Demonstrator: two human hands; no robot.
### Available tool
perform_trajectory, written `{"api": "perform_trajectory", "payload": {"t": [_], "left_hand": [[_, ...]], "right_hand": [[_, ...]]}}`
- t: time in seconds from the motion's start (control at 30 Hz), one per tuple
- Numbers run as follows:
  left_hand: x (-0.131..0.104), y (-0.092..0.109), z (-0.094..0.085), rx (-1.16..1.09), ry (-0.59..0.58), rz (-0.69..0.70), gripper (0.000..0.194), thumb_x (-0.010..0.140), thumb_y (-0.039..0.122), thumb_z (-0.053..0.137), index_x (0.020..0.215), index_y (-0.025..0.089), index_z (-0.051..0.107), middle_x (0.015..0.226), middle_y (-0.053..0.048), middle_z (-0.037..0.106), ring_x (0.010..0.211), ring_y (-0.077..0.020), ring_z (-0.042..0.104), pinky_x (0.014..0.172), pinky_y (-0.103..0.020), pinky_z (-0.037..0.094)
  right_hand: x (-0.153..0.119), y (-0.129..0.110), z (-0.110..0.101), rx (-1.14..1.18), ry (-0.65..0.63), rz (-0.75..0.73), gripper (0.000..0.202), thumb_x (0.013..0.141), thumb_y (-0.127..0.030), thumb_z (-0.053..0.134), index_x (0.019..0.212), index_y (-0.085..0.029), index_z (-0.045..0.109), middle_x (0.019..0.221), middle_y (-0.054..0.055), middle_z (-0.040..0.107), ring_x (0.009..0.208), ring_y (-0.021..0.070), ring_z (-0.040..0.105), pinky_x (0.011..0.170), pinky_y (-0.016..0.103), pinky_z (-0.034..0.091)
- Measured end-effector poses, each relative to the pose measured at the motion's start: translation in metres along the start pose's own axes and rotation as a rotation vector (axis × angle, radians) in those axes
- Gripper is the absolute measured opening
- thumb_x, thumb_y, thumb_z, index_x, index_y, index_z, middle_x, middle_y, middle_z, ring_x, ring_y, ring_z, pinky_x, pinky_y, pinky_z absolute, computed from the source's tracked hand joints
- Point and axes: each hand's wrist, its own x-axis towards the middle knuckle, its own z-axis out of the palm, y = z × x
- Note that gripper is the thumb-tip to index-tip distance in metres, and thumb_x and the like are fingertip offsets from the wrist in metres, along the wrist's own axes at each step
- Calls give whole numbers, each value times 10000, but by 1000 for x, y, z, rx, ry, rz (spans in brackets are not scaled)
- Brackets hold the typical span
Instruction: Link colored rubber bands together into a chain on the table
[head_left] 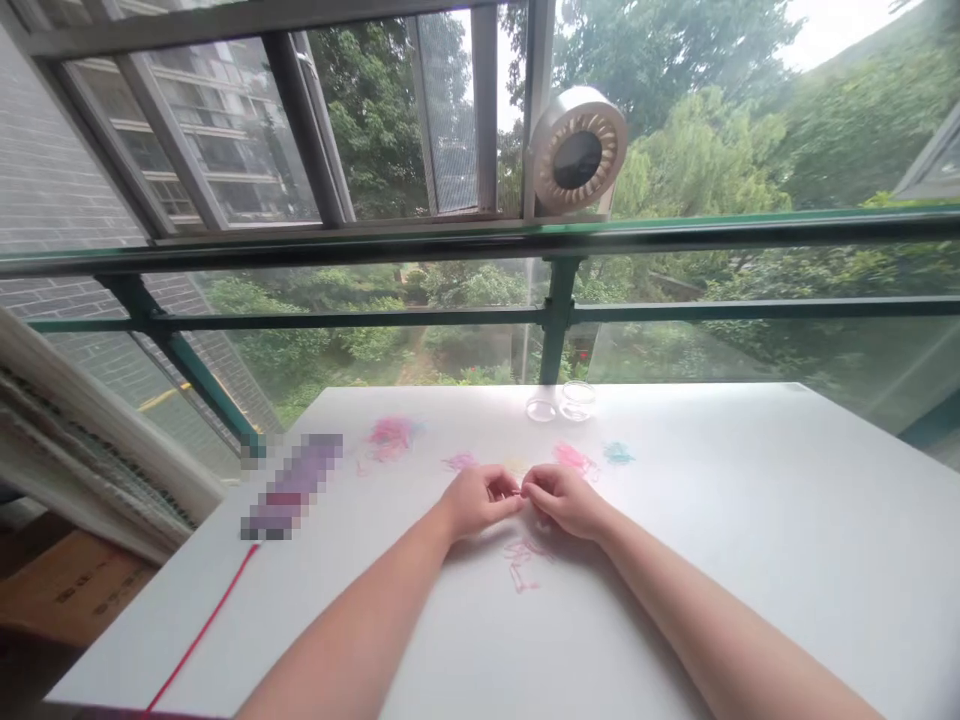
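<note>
Above the middle of the white table (720, 560), my left hand (484, 500) and my right hand (562, 500) meet with their fingertips pinched. A small, thin pinkish piece shows between them, mostly hidden by the fingers; its kind is too small to make out. Just below the hands lies a loose group of thin pale-pink loops (525, 560). Beyond the fingers are small piles of similar thin pieces: a purple pile (460, 461), a pale yellow pile (514, 466) partly behind my hands, a bright pink pile (574, 459) and a blue pile (619, 452).
A mixed, mostly pink pile (391, 437) lies farther left. Clear round containers (577, 400) stand at the table's far edge. On the left is a blurred purple object (296, 488) with a red cord (202, 630). Behind the table run a green railing (375, 321) and windows.
</note>
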Motion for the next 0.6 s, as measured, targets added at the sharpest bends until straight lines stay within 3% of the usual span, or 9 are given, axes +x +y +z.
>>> {"api": "perform_trajectory", "payload": {"t": [0.13, 0.3, 0.4, 0.47, 0.6], "left_hand": [[-3, 3, 0, 34, -12, 26, 234, 709, 355, 589, 761, 127, 587, 627, 1, 561, 522, -68, 441, 515, -188, 357], [-2, 6, 5, 240, -29, 111, 186, 688, 324, 593, 709, 139, 576, 613, 13, 555, 553, -78, 463, 555, -199, 354], [0, 12, 3, 344, -74, 78, 203, 671, 344, 596, 669, 143, 571, 587, 21, 536, 535, -80, 457, 534, -202, 343], [6, 20, -3, 366, -176, 4, 235, 657, 382, 604, 684, 149, 592, 598, 16, 550, 539, -88, 472, 515, -201, 344], [29, 44, -17, 433, -506, -139, 325, 567, 457, 670, 738, 182, 650, 649, 13, 619, 563, -114, 525, 514, -209, 368]], "right_hand": [[1, 1, -3, -12, -20, -56, 158, 786, -254, 454, 698, -162, 547, 490, -24, 525, 452, 101, 527, 458, 197, 385], [3, 3, -3, -15, -20, -92, 163, 783, -249, 453, 684, -158, 545, 500, -18, 539, 452, 96, 512, 463, 200, 377], [4, 3, -2, -11, 1, -110, 164, 782, -248, 451, 681, -158, 545, 496, -19, 542, 449, 95, 509, 462, 199, 375], [5, 3, -2, -4, 13, -116, 166, 782, -248, 449, 682, -159, 547, 498, -19, 547, 450, 95, 510, 460, 197, 374], [7, 4, -2, -12, 48, -119, 163, 771, -253, 466, 695, -154, 572, 505, -17, 555, 453, 93, 508, 455, 194, 370]]}}
